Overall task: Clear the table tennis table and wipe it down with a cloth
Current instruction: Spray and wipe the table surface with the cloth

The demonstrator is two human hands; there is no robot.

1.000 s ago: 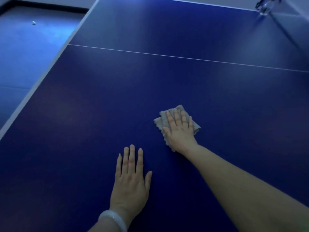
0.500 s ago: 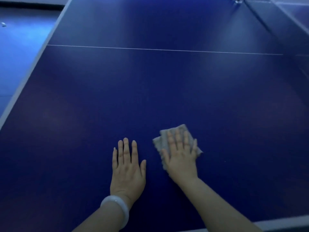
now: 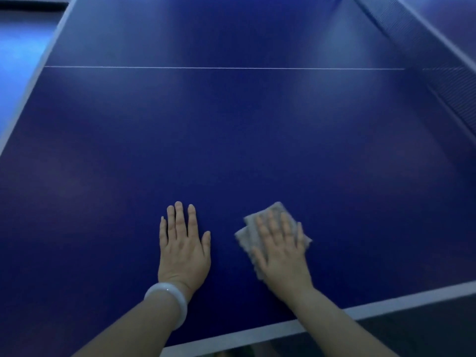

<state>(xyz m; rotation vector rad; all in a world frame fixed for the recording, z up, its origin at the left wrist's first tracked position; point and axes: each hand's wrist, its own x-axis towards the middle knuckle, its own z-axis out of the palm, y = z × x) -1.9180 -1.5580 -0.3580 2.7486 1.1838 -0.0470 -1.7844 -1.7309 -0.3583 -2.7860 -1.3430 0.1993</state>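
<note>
Near the front edge of the tabletop [image 3: 231, 130] I see a small grey cloth [image 3: 251, 231], folded into a rough rectangle with soft, wavy edges, its weave too blurred to read. It lies flat on the smooth, dark blue playing surface, which has a dull sheen and pale reflections toward the far side.

My right hand [image 3: 282, 249] lies spread on top of the cloth, palm down, fingers straight and slightly fanned, pressing rather than gripping. The cloth shows beyond the fingertips and along the thumb side, with a corner poking out past the little finger; the rest is hidden under the palm. This hand is a little smeared by motion blur.

My left hand [image 3: 184, 244] rests flat on the bare blue surface just beside the cloth, apart from it, fingers straight and close together, holding nothing. A smooth, pale, glossy bangle [image 3: 170, 302] circles that wrist.

A thin white centre line [image 3: 219, 68] crosses the surface well beyond both hands. A broader white border [image 3: 386, 306] runs along the near edge, under my right forearm, and another follows the left side. At the upper right the dark mesh net [image 3: 438, 65] runs diagonally, with a pale band along its top. Past the left edge lies a blue floor [image 3: 18, 47], dimly lit.
</note>
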